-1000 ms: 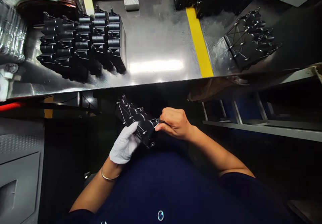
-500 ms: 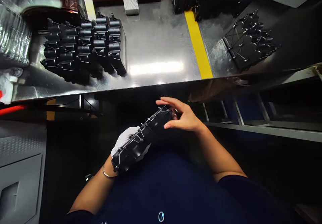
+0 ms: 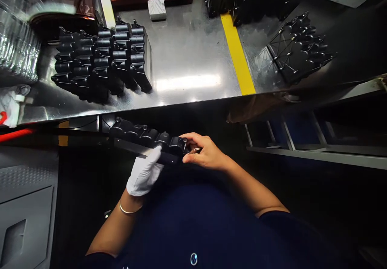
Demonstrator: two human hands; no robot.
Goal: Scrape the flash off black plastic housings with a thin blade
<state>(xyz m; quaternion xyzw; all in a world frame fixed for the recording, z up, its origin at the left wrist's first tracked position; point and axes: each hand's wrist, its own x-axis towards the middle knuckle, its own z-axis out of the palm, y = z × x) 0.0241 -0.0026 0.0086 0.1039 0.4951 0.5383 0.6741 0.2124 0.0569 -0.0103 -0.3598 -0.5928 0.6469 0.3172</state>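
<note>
at the grip, just in front of the person's dark navy top point(image 3: 193, 224), a black ribbed moulded housing point(image 3: 145, 136) lies roughly level and is seen edge-on, its long side running across the view. the white-gloved left hand point(image 3: 144, 171) presses against the middle of the housing; the gloved fingers seem to pass behind it, though the view there is dark, so i cannot tell how far they close. the bare right hand point(image 3: 205, 151) pinches the housing's near end between thumb and forefinger, beside a small metal eyelet point(image 3: 183, 141). a thin gold bangle point(image 3: 130, 211) sits on the left wrist. beyond the grip, a stainless steel table point(image 3: 187, 59) bears close rows of matching housings point(image 3: 102, 59) ahead and to the left, with a single housing point(image 3: 298, 49) ahead and to the right, past a yellow stripe point(image 3: 237, 51). judged from this hold, the gloved hand should carry the weight while the bare fingers stay light and near the end, so the ribs and eyelets can be turned to the light without straining them.
</note>
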